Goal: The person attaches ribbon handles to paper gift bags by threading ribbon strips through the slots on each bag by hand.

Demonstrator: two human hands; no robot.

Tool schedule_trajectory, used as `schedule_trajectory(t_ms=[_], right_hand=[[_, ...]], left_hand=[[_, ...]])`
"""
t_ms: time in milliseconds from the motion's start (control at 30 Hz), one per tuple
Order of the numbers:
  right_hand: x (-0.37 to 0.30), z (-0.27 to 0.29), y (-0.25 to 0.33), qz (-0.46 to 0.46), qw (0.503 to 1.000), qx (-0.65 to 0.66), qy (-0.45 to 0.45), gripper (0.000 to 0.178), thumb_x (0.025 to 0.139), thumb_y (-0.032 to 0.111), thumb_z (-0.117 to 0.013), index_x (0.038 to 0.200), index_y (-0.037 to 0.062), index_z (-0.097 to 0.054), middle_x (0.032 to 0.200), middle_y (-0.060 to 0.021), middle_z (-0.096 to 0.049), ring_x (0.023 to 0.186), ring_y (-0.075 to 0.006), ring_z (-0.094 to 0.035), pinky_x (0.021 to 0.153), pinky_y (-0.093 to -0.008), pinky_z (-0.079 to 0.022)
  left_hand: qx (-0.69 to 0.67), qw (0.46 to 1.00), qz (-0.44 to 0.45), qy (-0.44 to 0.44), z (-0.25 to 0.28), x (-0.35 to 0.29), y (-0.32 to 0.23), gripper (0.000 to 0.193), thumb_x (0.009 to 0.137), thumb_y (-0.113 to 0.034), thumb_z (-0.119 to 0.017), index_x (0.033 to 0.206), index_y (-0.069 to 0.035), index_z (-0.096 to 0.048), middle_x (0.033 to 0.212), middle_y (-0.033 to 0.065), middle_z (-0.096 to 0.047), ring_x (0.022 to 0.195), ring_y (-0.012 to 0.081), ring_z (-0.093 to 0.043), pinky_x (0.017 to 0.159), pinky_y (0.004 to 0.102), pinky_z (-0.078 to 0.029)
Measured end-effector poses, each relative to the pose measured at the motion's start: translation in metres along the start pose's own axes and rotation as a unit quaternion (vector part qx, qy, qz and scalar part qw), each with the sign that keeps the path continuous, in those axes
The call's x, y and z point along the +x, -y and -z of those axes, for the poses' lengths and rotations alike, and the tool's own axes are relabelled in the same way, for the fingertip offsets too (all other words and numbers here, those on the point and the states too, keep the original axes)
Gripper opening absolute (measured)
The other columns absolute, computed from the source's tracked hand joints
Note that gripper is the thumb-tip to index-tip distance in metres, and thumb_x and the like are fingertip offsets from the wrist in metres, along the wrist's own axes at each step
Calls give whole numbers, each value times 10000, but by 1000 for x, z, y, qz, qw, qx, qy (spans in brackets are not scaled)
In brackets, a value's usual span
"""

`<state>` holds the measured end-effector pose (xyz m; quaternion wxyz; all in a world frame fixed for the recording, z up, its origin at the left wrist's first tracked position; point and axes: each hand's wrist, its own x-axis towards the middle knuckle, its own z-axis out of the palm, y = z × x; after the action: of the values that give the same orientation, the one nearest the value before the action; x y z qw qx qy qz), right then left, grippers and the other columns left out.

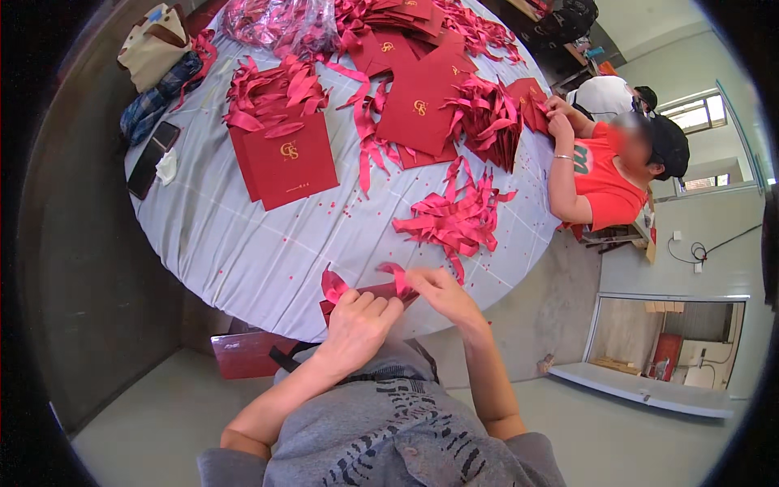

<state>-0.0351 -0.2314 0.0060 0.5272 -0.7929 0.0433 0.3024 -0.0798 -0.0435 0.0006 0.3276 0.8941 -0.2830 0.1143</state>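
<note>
A clear bag of pink ribbons lies by the table's far edge. At the near edge, the left hand curls round a red bag. The right hand, half curled, meets its ribbon; grip unclear.

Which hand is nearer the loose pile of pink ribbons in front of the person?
Right. The right hand is just on the person's side of the ribbon pile, close to its lowest strands; the left hand is farther left and farther back from it.
</note>
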Motion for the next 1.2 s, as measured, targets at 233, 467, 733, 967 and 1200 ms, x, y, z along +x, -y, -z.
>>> schedule_trajectory(t_ms=[233,467,733,967,1200], right_hand=[[-8,-10,31,13,981,190,32,182,893,142,-586,974,-6,-656,876,-21,-650,779,-76,-579,721,-227,-466],[-2,-19,38,162,959,223,-65,169,940,98,-491,1008,-33,-573,959,-93,-655,870,-142,-628,788,-270,-491],[-6,-22,44,162,956,220,-106,177,957,115,-459,974,-29,-561,983,-109,-649,880,-171,-639,804,-280,-491],[-2,-24,35,211,937,250,-121,314,923,39,-496,1215,-11,-389,936,-111,-634,858,-151,-634,759,-270,-514],[-7,-19,39,232,937,216,-144,643,865,-44,-545,1402,66,-209,910,-59,-591,822,-94,-569,734,-235,-465]], left_hand=[[6,1000,-13,5,-1,1,0,136,733,-152,-643,738,-96,-519,594,18,-463,583,177,-486,576,326,-349],[5,1000,-25,11,3,2,-2,94,702,-120,-599,740,-97,-516,605,24,-481,589,179,-496,586,326,-360],[1,1000,-15,8,3,4,-3,67,675,-104,-579,711,-101,-522,583,23,-490,576,180,-503,578,330,-359],[0,1000,-24,5,2,4,-2,122,737,-143,-623,699,-101,-515,578,23,-486,562,172,-504,577,319,-365],[17,1000,-16,-4,-4,1,-2,220,758,-233,-671,670,-111,-510,583,7,-507,565,171,-499,563,321,-350]])
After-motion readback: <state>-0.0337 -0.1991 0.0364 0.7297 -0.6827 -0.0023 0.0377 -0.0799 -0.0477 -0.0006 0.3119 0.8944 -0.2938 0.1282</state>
